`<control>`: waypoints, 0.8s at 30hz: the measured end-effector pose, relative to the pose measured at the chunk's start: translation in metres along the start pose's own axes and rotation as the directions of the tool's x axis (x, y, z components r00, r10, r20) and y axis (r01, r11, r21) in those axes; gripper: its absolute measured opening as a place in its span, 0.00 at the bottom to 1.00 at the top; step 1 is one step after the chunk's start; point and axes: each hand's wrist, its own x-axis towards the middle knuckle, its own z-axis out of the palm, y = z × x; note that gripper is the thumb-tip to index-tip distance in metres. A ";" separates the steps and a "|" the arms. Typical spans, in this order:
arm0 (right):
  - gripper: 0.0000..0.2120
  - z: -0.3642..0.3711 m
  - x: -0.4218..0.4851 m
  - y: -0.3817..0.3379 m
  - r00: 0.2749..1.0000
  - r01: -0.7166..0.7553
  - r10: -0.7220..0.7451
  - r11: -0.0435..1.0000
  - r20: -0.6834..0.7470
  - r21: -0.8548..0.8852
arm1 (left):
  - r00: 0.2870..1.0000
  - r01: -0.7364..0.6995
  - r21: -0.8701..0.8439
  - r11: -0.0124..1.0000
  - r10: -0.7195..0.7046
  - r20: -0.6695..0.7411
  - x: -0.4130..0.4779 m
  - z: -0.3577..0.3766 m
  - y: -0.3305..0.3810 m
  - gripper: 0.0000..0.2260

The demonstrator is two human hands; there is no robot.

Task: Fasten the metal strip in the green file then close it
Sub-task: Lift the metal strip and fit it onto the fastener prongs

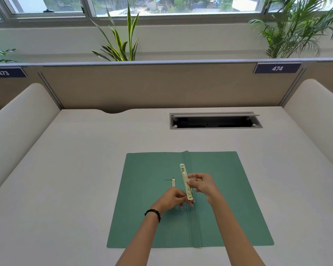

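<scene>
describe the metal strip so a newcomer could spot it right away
Find the open green file lying flat on the white desk. Above its centre fold, both hands hold the metal strip: a pale, narrow bar, the only long rigid piece there.

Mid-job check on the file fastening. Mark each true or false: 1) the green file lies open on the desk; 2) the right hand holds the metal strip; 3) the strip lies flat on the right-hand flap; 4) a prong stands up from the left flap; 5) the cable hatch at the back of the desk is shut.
1) The green file lies open on the desk: true.
2) The right hand holds the metal strip: true.
3) The strip lies flat on the right-hand flap: false, it is held tilted beside the centre fold, with the left hand at its lower end.
4) A prong stands up from the left flap: true.
5) The cable hatch is shut: false, it is open.
</scene>
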 end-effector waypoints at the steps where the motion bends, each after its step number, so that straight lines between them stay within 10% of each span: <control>1: 0.07 0.000 0.000 0.000 1.000 0.002 -0.002 1.000 -0.001 0.001 | 1.000 -0.001 0.001 1.000 0.001 -0.001 0.000 0.000 0.001 0.10; 24: 0.10 0.005 0.013 0.022 0.998 -0.033 0.029 0.998 -0.064 -0.051 | 0.994 -0.010 0.063 0.998 0.016 -0.107 0.001 -0.004 -0.003 0.11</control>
